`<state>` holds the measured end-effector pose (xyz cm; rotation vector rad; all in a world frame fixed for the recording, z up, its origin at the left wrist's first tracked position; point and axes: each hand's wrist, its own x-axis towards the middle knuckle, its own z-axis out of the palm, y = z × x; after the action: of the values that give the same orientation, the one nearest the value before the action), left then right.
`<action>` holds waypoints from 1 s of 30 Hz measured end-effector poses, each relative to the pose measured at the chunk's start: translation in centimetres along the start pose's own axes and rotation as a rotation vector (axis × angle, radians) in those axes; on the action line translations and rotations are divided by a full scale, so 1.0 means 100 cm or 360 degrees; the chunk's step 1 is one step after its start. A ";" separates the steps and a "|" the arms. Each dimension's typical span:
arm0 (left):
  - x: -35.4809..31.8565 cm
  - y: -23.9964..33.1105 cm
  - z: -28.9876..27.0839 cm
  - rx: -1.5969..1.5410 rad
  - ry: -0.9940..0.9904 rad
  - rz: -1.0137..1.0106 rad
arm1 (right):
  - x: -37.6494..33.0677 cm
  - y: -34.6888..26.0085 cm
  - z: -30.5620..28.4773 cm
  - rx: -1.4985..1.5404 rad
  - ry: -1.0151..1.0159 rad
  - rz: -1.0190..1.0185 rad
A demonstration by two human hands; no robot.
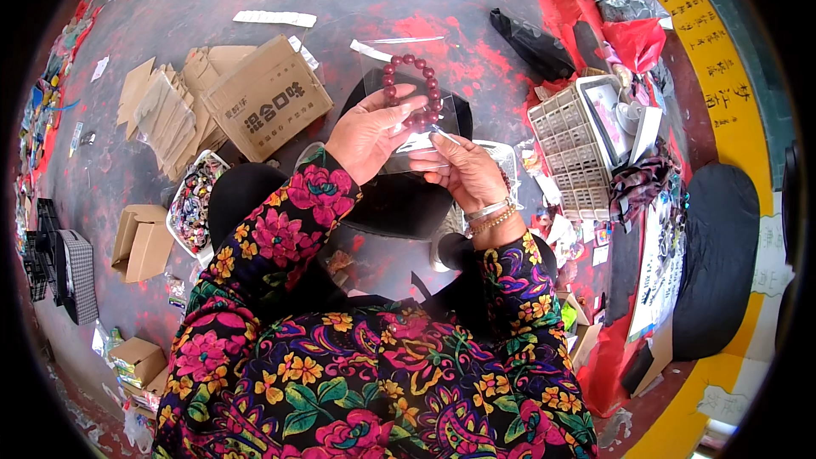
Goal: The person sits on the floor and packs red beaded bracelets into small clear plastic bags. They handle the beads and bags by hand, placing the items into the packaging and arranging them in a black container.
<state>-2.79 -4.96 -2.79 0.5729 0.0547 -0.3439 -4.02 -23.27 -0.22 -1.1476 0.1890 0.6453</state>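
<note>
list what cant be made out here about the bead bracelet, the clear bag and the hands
- Bead bracelet, head view: its lower beads are hidden behind the left hand.
- Clear bag: transparent and glary, so its edges, and whether the bracelet is fully inside, cannot be told.
- Right hand: the fingers curl under the bag, so the grip is hidden.
- White tray: contents too small to identify.

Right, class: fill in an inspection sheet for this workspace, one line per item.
Surface: red-stained grey floor.
Job's things: dark red bead bracelet in a clear plastic bag.
Clutter: flattened cardboard boxes, white tray of small items, white gridded basket.
Grippers: left hand and right hand both grip the bag.
Cables: nothing seen.
Surroundings: yellow floor band, black cushion.
</note>
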 end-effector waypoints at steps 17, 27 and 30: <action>-0.003 -0.015 0.002 -0.0122 -0.0035 -0.0072 | 0.007 0.013 -0.003 0.0057 0.0136 -0.0073; -0.002 -0.010 0.003 -0.0204 -0.0068 -0.0088 | 0.008 0.011 -0.007 -0.0071 0.0125 -0.0132; -0.006 -0.005 0.011 -0.0292 0.0016 -0.0133 | 0.004 0.010 -0.005 -0.0141 0.0133 -0.0131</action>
<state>-3.58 -5.78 -2.02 0.3914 0.1188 -0.4129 -4.19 -23.35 -1.38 -1.2621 0.1844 0.5375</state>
